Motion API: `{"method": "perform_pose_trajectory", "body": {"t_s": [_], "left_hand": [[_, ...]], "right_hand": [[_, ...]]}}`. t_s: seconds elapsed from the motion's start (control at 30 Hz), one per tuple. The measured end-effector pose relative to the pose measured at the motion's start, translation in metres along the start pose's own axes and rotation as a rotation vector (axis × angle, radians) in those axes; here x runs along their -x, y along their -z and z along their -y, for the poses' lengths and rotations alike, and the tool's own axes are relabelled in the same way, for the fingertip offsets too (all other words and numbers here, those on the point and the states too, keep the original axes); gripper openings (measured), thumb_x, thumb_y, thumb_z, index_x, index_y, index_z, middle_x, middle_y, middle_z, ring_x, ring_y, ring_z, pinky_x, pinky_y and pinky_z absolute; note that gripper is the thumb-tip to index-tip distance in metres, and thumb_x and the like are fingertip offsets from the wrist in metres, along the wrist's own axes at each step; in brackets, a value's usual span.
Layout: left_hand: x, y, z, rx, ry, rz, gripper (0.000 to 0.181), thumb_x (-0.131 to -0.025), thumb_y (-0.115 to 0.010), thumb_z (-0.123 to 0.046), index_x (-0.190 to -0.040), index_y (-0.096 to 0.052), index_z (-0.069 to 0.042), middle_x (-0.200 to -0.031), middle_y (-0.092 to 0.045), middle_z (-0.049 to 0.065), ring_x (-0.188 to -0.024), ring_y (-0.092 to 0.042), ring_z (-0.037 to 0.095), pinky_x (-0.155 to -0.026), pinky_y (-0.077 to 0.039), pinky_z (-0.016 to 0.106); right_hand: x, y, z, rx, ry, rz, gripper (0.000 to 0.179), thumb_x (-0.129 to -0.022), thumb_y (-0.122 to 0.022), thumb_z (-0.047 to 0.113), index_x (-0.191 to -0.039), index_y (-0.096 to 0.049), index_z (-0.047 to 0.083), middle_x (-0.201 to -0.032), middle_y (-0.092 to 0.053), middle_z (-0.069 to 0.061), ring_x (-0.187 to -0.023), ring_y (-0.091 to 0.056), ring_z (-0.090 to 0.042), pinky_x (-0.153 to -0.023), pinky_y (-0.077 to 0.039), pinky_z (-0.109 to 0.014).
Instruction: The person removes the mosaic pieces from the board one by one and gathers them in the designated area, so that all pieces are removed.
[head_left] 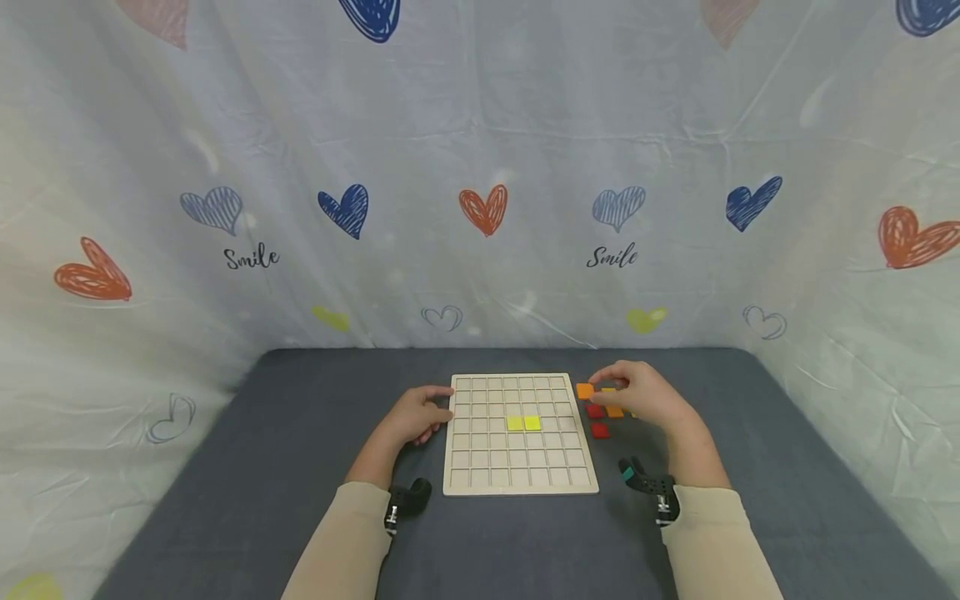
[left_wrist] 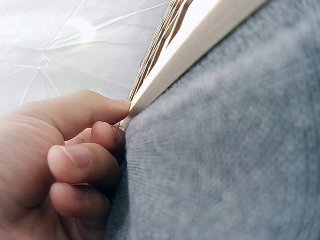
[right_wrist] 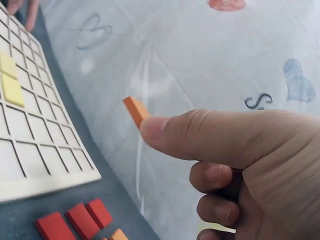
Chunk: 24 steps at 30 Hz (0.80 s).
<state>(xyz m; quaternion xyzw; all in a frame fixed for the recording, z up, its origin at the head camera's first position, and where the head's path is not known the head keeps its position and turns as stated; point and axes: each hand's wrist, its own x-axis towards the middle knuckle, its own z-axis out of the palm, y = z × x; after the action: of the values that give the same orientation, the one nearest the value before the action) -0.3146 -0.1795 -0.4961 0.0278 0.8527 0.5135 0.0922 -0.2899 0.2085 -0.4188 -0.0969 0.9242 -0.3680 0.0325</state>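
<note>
A pale wooden grid board [head_left: 481, 460] lies on the dark table. Two yellow square tiles, one [head_left: 514, 423] beside the other [head_left: 532, 423], occupy neighbouring cells. The thumb and forefinger of my left hand [head_left: 408, 416] touch the board's left edge, spread apart; its other fingers curl loosely in the left wrist view. Between thumb and fingertips, my right hand [head_left: 649, 395] pinches an orange tile [right_wrist: 134, 110], raised just off the board's upper right corner. Several red tiles [right_wrist: 82, 220] lie below that hand, right of the board.
Another orange tile [head_left: 614, 412] rests among the loose tiles, some partly hidden by the right hand. A grey cloth covers the table [head_left: 517, 542]. Behind it and at both sides hangs a white curtain [head_left: 540, 275] printed with hearts.
</note>
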Motion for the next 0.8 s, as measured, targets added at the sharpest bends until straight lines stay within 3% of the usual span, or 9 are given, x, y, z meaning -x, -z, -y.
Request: {"method": "perform_pose_trajectory", "body": {"t_s": [0.17, 0.23, 0.33, 0.4, 0.53, 0.8], "left_hand": [[0.001, 0.0, 0.0, 0.001, 0.003, 0.003, 0.051, -0.093, -0.074, -0.011, -0.142, -0.061, -0.01, -0.058, -0.057, 0.005, -0.037, -0.04, 0.013, -0.04, -0.035, 0.029], [0.001, 0.0, 0.0, 0.004, 0.004, 0.004, 0.051, -0.093, -0.074, -0.011, -0.142, -0.061, -0.01, -0.058, -0.057, 0.005, -0.037, -0.04, 0.013, -0.04, -0.035, 0.029], [0.001, 0.001, -0.001, 0.007, 0.005, 0.004, 0.051, -0.093, -0.074, -0.01, -0.142, -0.061, -0.01, -0.058, -0.057, 0.005, -0.037, -0.04, 0.013, -0.04, -0.035, 0.029], [0.002, 0.001, -0.001, 0.008, 0.005, 0.004, 0.051, -0.093, -0.074, -0.01, -0.142, -0.061, -0.009, -0.058, -0.056, 0.005, -0.037, -0.04, 0.013, -0.04, -0.035, 0.029], [0.002, 0.001, -0.001, 0.009, 0.003, 0.004, 0.052, -0.093, -0.074, -0.01, -0.143, -0.061, -0.009, -0.058, -0.056, 0.005, -0.037, -0.04, 0.013, -0.04, -0.035, 0.029], [0.003, 0.001, -0.002, 0.016, 0.006, 0.002, 0.052, -0.093, -0.075, -0.01, -0.143, -0.061, -0.01, -0.058, -0.056, 0.005, -0.037, -0.04, 0.013, -0.04, -0.035, 0.029]], "right_hand": [[0.005, 0.01, -0.013, 0.028, -0.017, 0.024, 0.039, -0.091, -0.08, 0.033, -0.12, -0.074, 0.008, -0.13, -0.06, -0.018, -0.114, -0.054, -0.036, -0.091, -0.048, -0.052], [0.006, 0.013, -0.018, 0.03, -0.029, 0.032, 0.037, -0.091, -0.08, 0.03, -0.119, -0.075, 0.006, -0.113, -0.061, -0.016, -0.108, -0.054, -0.035, -0.087, -0.047, -0.049], [0.008, 0.017, -0.025, 0.03, -0.063, 0.047, 0.033, -0.09, -0.08, 0.026, -0.115, -0.075, 0.004, -0.094, -0.051, -0.011, -0.1, -0.05, -0.032, -0.082, -0.043, -0.046], [0.01, 0.019, -0.03, 0.036, -0.089, 0.059, 0.031, -0.09, -0.08, 0.023, -0.113, -0.075, 0.003, -0.093, -0.053, -0.012, -0.099, -0.052, -0.031, -0.084, -0.044, -0.048], [0.012, 0.017, -0.042, 0.064, -0.114, 0.092, 0.028, -0.088, -0.081, 0.02, -0.109, -0.076, 0.002, -0.115, -0.066, -0.018, -0.099, -0.057, -0.03, -0.086, -0.048, -0.051], [0.01, 0.011, -0.058, 0.059, -0.136, 0.16, 0.02, -0.084, -0.083, 0.014, -0.1, -0.077, 0.003, -0.104, -0.071, -0.009, -0.094, -0.06, -0.026, -0.089, -0.048, -0.052]]}}
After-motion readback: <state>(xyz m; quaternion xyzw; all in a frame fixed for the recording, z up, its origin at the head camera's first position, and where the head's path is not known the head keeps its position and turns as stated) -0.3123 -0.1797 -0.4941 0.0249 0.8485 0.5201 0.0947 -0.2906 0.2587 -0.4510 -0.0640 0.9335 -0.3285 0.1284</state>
